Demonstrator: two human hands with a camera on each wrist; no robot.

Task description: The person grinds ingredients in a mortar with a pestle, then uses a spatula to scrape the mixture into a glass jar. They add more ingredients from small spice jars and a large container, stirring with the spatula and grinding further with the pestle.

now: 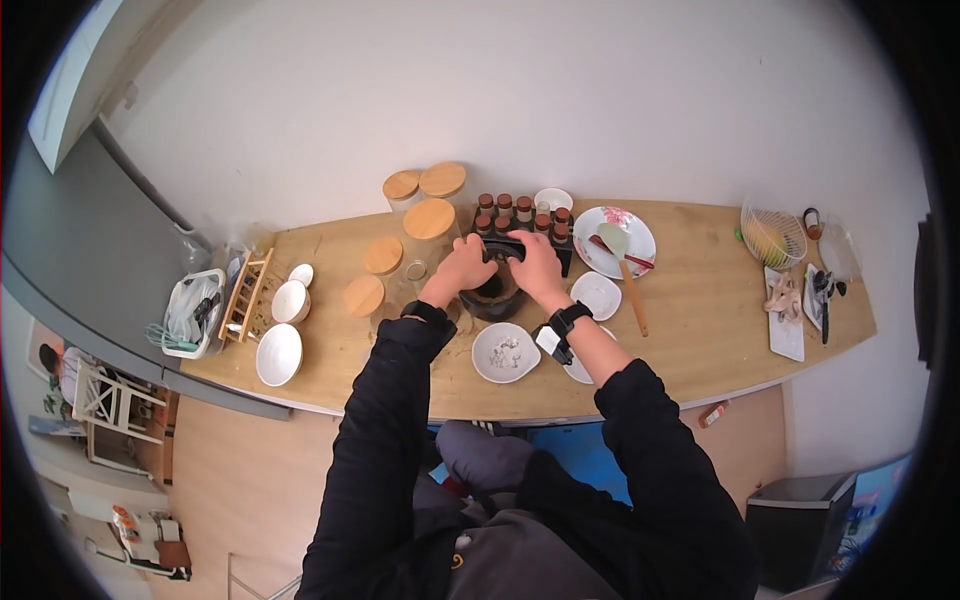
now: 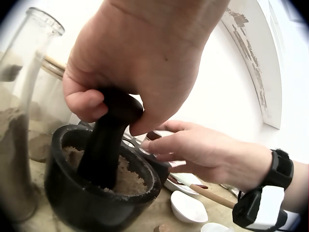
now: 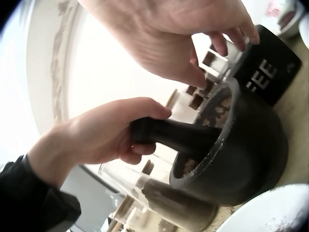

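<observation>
My left hand (image 1: 463,268) grips the knob of a black pestle (image 2: 102,150), whose lower end stands tilted in a dark stone mortar (image 3: 248,154). Brown ground powder (image 2: 130,179) lies inside the mortar, around the pestle. My right hand (image 2: 203,150) is off the pestle, its fingers loosely extended beyond the mortar's rim, near a black rack (image 3: 270,67) with white lettering. Several brown-capped spice bottles (image 1: 505,205) stand in that rack. A narrow-necked glass bottle (image 2: 17,121) with powder inside stands close to the mortar.
Wooden-lidded jars (image 1: 430,220) stand left of the mortar. In front is a white bowl (image 1: 506,352) with pale pieces. Rightward are a small white bowl (image 1: 596,296), and a floral plate (image 1: 590,225) bearing a spatula (image 1: 628,270). More bowls (image 1: 279,354) are at the left.
</observation>
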